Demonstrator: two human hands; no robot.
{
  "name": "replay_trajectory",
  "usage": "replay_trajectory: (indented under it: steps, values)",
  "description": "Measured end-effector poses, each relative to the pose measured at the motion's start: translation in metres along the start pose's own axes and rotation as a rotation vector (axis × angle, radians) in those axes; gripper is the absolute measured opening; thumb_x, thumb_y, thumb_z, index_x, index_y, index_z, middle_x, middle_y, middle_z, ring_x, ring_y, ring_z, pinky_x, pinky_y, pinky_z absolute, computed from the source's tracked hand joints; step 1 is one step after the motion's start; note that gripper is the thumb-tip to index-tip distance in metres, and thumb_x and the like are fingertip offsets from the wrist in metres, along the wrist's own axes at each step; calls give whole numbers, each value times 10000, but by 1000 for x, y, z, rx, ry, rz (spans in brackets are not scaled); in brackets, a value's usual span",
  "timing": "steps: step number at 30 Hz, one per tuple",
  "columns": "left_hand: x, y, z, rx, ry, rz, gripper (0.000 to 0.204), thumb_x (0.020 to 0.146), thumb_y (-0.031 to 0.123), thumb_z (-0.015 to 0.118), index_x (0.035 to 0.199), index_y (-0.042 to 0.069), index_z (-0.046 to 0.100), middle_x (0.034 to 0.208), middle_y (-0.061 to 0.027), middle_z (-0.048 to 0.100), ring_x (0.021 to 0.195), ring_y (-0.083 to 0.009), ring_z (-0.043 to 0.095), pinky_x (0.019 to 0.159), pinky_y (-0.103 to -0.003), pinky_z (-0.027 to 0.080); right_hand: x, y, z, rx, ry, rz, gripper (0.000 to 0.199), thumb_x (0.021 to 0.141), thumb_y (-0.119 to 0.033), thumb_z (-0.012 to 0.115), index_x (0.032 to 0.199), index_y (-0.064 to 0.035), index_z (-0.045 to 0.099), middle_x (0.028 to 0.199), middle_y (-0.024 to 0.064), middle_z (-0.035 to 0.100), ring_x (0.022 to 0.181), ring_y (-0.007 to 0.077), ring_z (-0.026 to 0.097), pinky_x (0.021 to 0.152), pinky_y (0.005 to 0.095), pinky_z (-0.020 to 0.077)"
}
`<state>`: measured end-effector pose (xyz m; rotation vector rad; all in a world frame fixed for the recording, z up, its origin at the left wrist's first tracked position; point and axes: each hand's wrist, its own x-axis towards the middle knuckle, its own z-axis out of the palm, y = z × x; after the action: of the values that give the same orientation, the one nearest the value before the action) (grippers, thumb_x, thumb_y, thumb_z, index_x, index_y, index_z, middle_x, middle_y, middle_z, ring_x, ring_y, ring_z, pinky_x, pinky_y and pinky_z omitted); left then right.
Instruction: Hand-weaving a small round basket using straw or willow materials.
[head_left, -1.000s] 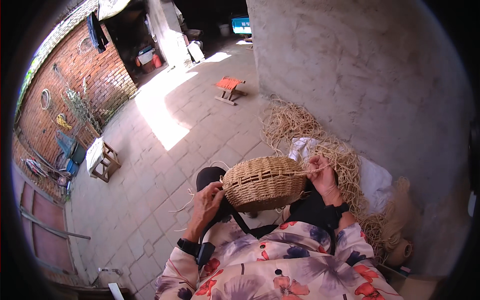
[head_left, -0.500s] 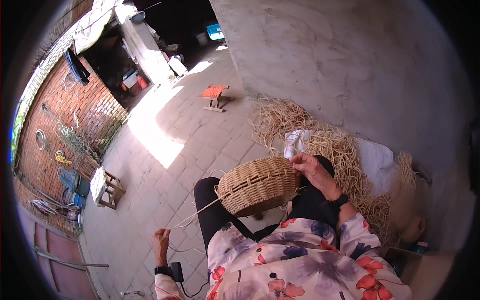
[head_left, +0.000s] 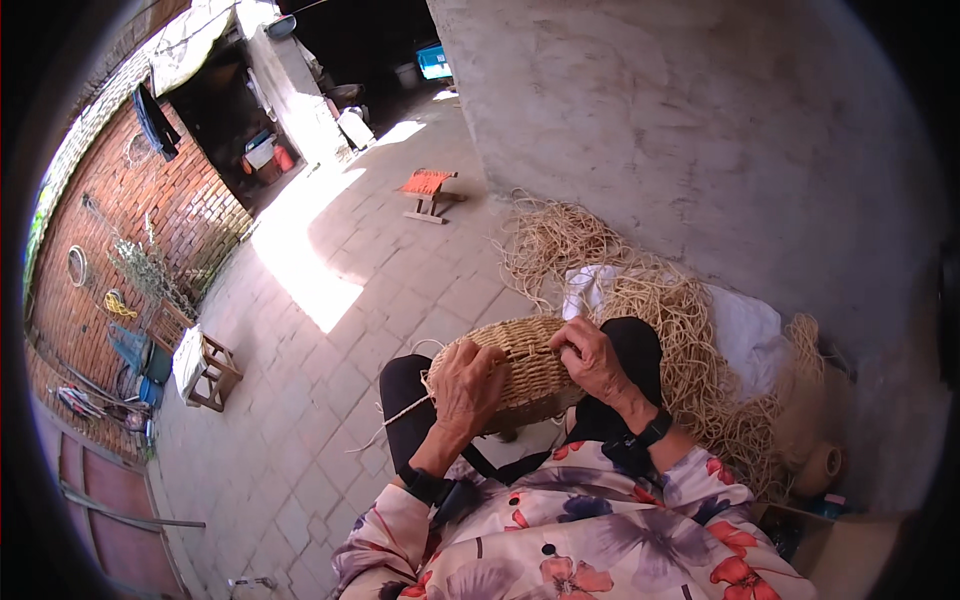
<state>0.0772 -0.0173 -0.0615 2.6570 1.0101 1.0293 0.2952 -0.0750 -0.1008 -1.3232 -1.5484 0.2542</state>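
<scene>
A woven straw basket (head_left: 531, 371) rests across my lap between my knees, its side turned up and a dark gap running along the weave. My left hand (head_left: 465, 388) lies over its left part with the fingers curled against the weave. At the right end my right hand (head_left: 592, 365) has its thumb and fingers pinched at the gap; whether a strand is between them is too small to see. A loose cord (head_left: 398, 416) trails from the basket's left side, past my knee. The underside of the basket is mostly hidden.
Piles of straw cord (head_left: 680, 325) lie over a white sack (head_left: 745, 335) along the wall to my right. Beyond my knees stands a low stool with an orange seat (head_left: 427, 184). A wooden stool with a white cover (head_left: 205, 368) is on the paving at left.
My left hand has come from the far lower left, where it pulled the cord out, onto the basket. My right hand has shifted slightly left and down along the gap.
</scene>
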Motion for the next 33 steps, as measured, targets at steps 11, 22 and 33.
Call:
replay_trajectory:
  steps: [11,22,33]
  values:
    - [-1,1,6,-88,-23,20,109,796,121,688,904,135,701,819,-71,557,794,-273,590,689,-397,462,2,-4,2,-84,-58,-123,198,757,73,520,897,-34,610,878,119,551,850,320,592,762,392,499]
    - [-67,-55,-26,-31,29,-440,122,871,163,679,960,90,640,966,-118,646,802,-313,667,695,-413,519,15,-42,17,-165,-141,-251,233,707,54,573,895,-69,634,856,105,540,883,310,569,791,435,476]
    - [-86,-57,-34,-128,-67,-489,150,908,160,618,950,19,649,805,-178,692,765,-325,693,690,-397,520,35,-71,56,-367,-327,-406,141,709,-16,605,846,-50,595,880,123,545,879,314,559,771,425,440]
